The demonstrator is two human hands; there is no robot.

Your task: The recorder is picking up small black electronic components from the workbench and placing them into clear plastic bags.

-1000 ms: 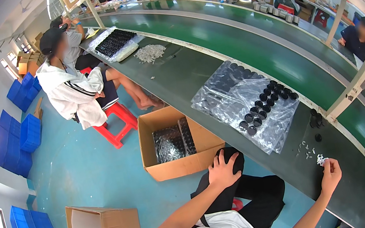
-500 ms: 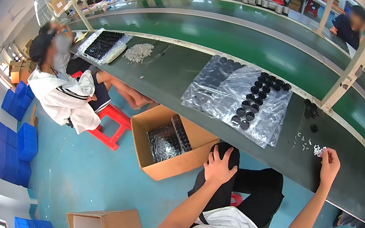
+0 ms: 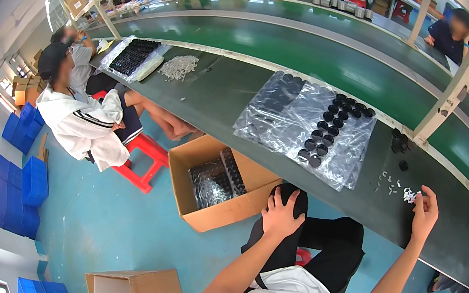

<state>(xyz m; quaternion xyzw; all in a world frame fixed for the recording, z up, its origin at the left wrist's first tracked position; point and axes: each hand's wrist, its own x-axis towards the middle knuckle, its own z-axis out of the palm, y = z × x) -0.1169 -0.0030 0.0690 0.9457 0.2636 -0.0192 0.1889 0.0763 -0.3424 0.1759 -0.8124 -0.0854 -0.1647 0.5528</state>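
My left hand lies with fingers spread over my black-clad knee and holds nothing. Above the green work surface my right hand has its thumb and index finger bent toward each other around a small white piece. Just beside those fingertips is a little heap of small white pieces. More whitish bits lie scattered to its left. Farther back stand several black round caps, with one lone black cap closer to the heap. The exact shape of the white pieces is too small to make out.
Clear plastic sheeting with rows of black caps covers the middle of the bench. An open cardboard box stands by my knee, another box at lower left. A seated person is at left. A metal post rises at right.
My right hand has shifted slightly, and its index finger is raised a little and more curved. My left hand has stayed on the knee.
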